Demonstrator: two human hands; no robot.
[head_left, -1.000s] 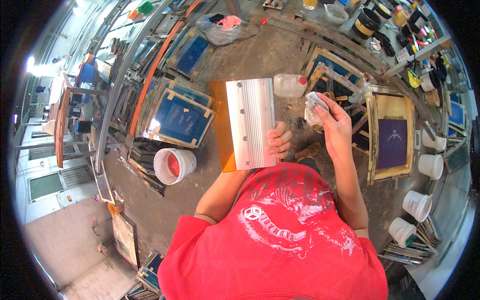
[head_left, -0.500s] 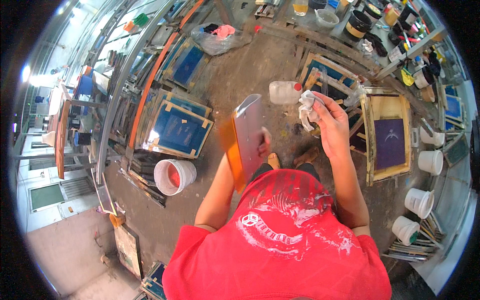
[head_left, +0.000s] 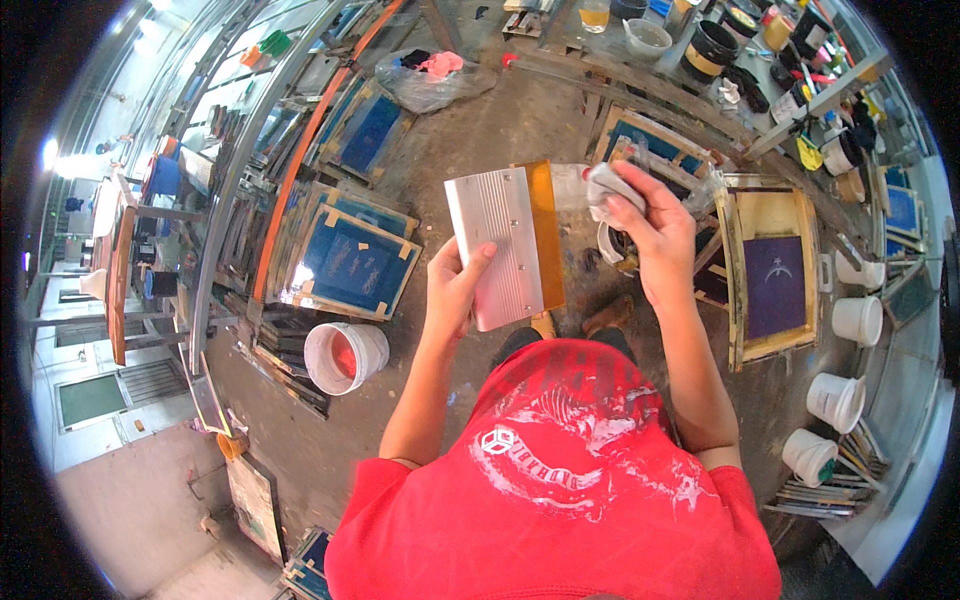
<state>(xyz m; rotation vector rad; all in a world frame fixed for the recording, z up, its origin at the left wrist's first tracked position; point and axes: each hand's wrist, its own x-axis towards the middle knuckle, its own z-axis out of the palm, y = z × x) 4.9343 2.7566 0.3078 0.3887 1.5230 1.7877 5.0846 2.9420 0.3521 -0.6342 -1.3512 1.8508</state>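
Squeegee with a ribbed aluminium handle and orange rubber blade (head_left: 505, 245) sat gripped flat-side-up in the left hand (head_left: 452, 292), probably so the right hand (head_left: 650, 232), closed around a crumpled grey rag (head_left: 607, 189), could reach the blade edge.

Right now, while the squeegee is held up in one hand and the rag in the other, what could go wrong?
1. The left hand grips the aluminium-handled squeegee with the orange blade only at its lower edge, so it may slip and fall.
2. The crumpled grey rag in the right hand may smear ink onto skin.
3. The white bucket with red inside stands open nearby and could be knocked over.
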